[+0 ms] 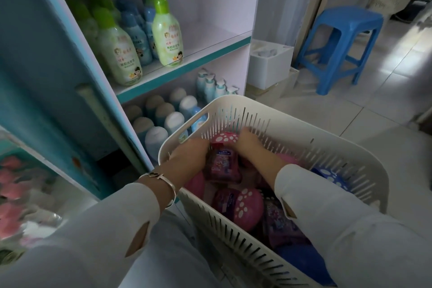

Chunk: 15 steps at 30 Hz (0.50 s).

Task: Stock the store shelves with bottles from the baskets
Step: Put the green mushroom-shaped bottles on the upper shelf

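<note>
While the shelf unit (184, 66) stands at ten o'clock, the cream slatted basket (233, 100) sits before the person, full of bottles. At its eleven o'clock corner lies a pink bottle (222, 166) with a white-spotted cap. The left hand (191, 154) curls round its side. The right hand (250, 142) covers the cap, blurred, so I cannot tell its grip.

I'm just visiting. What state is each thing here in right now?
Basket, open-topped, holding pink and blue bottles.
Pink bottle, in the basket, between both hands.
Left hand, grips the pink bottle.
Right hand, at the bottle's far side; grip blurred.
Green bottles, upright on the upper shelf, capped.
Lower bottles, standing in rows.
Stool, upright, nothing on it.
</note>
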### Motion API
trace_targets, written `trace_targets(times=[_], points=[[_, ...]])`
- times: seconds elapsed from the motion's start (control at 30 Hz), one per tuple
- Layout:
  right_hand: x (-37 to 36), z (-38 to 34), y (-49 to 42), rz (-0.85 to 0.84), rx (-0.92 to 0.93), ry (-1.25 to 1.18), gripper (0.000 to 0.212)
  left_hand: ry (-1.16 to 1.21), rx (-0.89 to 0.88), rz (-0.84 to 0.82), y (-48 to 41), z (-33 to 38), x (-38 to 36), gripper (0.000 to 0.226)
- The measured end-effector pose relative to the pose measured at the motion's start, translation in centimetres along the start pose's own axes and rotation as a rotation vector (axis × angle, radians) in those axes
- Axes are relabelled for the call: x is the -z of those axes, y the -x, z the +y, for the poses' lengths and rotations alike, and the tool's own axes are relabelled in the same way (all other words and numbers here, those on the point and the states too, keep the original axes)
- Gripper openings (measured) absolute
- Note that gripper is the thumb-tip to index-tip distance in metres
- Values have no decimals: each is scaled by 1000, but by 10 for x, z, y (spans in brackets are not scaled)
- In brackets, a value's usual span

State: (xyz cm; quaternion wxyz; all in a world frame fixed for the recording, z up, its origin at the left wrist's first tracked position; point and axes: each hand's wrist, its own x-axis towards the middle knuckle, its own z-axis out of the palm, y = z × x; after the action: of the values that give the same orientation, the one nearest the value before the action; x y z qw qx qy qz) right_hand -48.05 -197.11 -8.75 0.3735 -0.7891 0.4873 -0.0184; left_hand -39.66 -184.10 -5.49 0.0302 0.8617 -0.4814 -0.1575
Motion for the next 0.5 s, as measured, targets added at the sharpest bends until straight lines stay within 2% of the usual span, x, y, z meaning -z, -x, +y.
trace_targets(times=[0.07, 0.13, 0.17, 0.2, 0.27, 0.3, 0.4, 0.43, 0.5], points=[[-9, 2, -16, -61, -19, -120, 85, -27, 4, -3, -3, -2, -3, 34], [-30, 20, -48, -90, -56, -237, 115, -35, 8, 1, -4, -2, -3, 32], [-35, 24, -53, -117, -81, -264, 123, -32, 10, 1, -3, -2, -3, 31], [-36, 25, -54, -145, -83, -289, 117, -26, 3, 16, -2, -2, -2, 30], [-25, 10, -32, -172, -63, -291, 81, -7, -12, 9, -1, -3, -3, 33], [-21, 6, -25, -189, -52, -294, 72, 12, -19, 0, -2, -4, -4, 34], [-13, -3, -14, -209, 47, -323, 88, 43, -25, 38, -3, -4, -4, 35], [-8, -7, -8, -214, 95, -302, 86, 61, -17, 41, -2, -2, -3, 38], [3, -13, 3, -252, 194, -193, 65, 102, -8, 59, 3, 3, 2, 47]])
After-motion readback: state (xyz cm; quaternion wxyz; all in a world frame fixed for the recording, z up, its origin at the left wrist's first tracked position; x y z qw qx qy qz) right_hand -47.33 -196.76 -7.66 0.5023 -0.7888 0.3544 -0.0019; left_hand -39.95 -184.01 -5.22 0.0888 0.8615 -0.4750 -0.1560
